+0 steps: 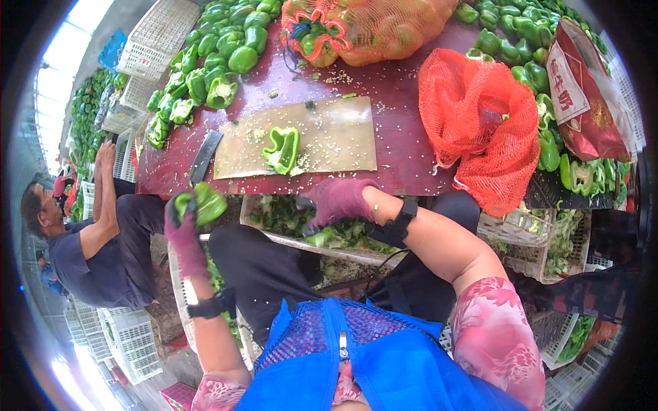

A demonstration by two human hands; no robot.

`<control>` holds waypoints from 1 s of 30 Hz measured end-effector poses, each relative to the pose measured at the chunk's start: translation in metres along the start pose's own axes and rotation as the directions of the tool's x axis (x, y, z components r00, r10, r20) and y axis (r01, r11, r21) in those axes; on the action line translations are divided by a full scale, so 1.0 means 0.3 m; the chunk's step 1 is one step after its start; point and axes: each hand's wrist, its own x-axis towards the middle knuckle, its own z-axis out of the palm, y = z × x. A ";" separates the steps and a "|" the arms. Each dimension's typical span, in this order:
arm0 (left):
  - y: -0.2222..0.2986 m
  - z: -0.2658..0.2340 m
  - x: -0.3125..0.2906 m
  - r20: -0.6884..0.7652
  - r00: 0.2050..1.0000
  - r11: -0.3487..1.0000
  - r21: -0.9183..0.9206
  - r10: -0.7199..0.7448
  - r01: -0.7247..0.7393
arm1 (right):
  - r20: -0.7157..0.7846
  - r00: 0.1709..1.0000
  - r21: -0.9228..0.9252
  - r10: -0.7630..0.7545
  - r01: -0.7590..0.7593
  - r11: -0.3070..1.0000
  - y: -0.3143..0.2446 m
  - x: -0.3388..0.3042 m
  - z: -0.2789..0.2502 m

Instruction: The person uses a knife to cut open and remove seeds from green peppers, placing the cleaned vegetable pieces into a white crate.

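My left hand [184, 236], in a dark-palmed maroon work glove, is closed around a green bell pepper [210, 204] just off the table's near edge. In a matching glove, my right hand [340, 207] hangs over a crate of green trimmings [281, 214], thumb apart from the downturned fingers. A blurred light-green piece [321, 238] shows just below those fingertips; whether they touch it I cannot tell. On the seed-strewn tan board [336, 133] lies a cut pepper half [281, 151]. A knife [205, 156] rests beside the board's left edge, its handle toward my left hand.
Green peppers [243, 59] pile at the table's back left, more [521, 31] at the back right. A filled orange mesh bag [384, 31] stands behind the board; a slack red mesh bag [480, 123] drapes over the near edge. A seated person [103, 233] is at the left.
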 end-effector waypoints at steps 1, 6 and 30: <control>-0.104 -0.161 0.026 -0.044 0.991 0.966 0.233 0.124 -0.111 | -0.074 0.992 0.055 0.100 -0.097 0.994 -0.061 -0.002 -0.030; -0.260 -0.489 -0.052 0.028 0.983 0.212 0.977 -0.181 0.011 | -0.488 0.837 0.094 0.247 -0.231 0.968 -0.047 0.091 -0.036; -0.346 0.437 0.266 0.271 0.945 0.973 0.188 -0.185 0.136 | -0.294 0.892 0.676 0.343 -0.060 0.734 -0.006 0.123 -0.012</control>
